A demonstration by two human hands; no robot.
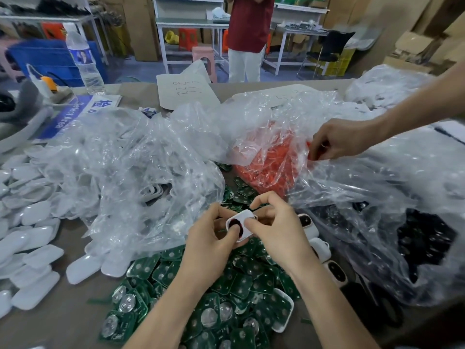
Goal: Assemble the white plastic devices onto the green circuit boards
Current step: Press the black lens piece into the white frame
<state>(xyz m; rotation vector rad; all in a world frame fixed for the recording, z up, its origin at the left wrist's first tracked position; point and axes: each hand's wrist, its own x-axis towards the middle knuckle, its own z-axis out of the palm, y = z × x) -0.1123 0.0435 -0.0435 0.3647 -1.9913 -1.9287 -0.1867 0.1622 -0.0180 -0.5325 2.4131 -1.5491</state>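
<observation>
1. Flat green circuit boards (234, 295) are lying heaped on the table (75, 311).
2. Above them, the left hand (211, 245) and right hand (274, 230) are pinching a glossy white device (245, 217) with curled fingers, the left thumb pressing its dark round spot.
3. Farther off, a crinkled clear bag (264, 117) is holding orange pieces (269, 162), with another person's hand (337, 142) reaching in, fingers curled.

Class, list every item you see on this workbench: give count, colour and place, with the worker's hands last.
white device: one, white, held between both hands
circuit boards: many, green, piled near front
shells: many, white, heaped left
bags: several, clear, across the middle
small parts: many, orange, inside a bag
bottle: one, clear, far left
another person's hand: one, right, at the orange parts
left hand: grips the device
right hand: grips the device
</observation>
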